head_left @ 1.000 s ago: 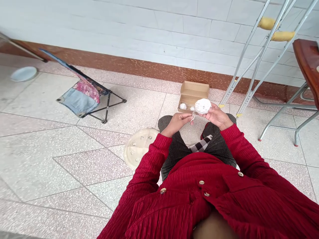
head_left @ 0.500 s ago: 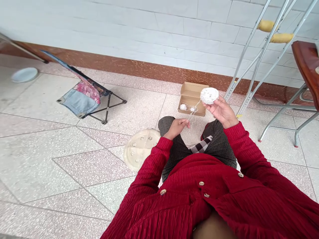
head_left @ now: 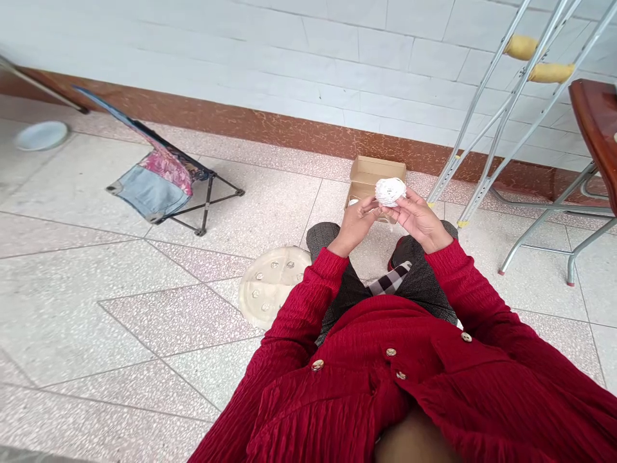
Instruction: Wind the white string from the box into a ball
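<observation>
My right hand [head_left: 418, 220] is closed round the lower right side of a ball of white yarn [head_left: 390, 191], raised above the knees. My left hand [head_left: 357, 222] is pinched just beside the ball's lower left, on the yarn strand, which my fingers largely hide. A short piece of the strand dangles under the hands. Behind them on the floor lies an open cardboard box [head_left: 377, 168], partly covered by my hands. A bit of a smaller white yarn ball [head_left: 353, 202] shows inside it.
A folding stool with a fabric seat [head_left: 157, 186] stands left, a round beige mat [head_left: 265, 263] by my left leg. Crutches [head_left: 501, 116] lean on the tiled wall at right, beside a brown chair [head_left: 595, 128]. A pale basin [head_left: 42, 136] sits far left.
My left hand has risen and moved right to the yarn ball. My right hand has brought the ball slightly left and down. The strand between the hands has shortened.
</observation>
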{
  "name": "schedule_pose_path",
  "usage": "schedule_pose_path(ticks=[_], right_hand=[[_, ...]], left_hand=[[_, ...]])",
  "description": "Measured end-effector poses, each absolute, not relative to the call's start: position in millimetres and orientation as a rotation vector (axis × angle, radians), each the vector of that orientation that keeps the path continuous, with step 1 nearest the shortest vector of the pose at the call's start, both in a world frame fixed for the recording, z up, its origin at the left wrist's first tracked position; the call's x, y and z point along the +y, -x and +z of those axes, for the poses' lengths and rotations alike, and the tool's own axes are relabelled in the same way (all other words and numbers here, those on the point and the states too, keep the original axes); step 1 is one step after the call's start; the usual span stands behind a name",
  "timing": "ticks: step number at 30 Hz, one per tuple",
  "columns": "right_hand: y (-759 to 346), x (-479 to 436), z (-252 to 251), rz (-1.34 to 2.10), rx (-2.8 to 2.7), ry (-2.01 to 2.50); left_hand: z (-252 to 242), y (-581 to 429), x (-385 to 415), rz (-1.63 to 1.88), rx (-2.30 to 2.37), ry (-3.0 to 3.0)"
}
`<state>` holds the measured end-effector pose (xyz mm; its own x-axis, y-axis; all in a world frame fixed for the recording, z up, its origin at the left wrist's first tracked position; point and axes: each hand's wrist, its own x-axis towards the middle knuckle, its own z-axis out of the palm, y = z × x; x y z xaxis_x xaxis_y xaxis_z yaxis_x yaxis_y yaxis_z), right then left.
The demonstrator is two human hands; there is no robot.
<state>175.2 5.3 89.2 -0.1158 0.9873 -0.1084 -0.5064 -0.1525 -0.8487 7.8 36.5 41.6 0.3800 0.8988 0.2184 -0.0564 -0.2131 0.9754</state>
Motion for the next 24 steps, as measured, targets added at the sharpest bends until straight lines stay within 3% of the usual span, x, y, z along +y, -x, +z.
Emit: schedule_pose_path(ticks=[11, 16, 24], right_hand=[[-178, 4, 95, 1.56, -0.88, 0.951], [-176, 2, 98, 1.61, -0.86, 0.929], [-172, 1, 96, 1.699, -0.797, 0.904]], left_hand=[[24, -12, 35, 1.083, 0.84, -1.287], [35, 2, 53, 1.235, 0.932, -1.515], [51, 7, 60, 1.103, 0.952, -1.665]])
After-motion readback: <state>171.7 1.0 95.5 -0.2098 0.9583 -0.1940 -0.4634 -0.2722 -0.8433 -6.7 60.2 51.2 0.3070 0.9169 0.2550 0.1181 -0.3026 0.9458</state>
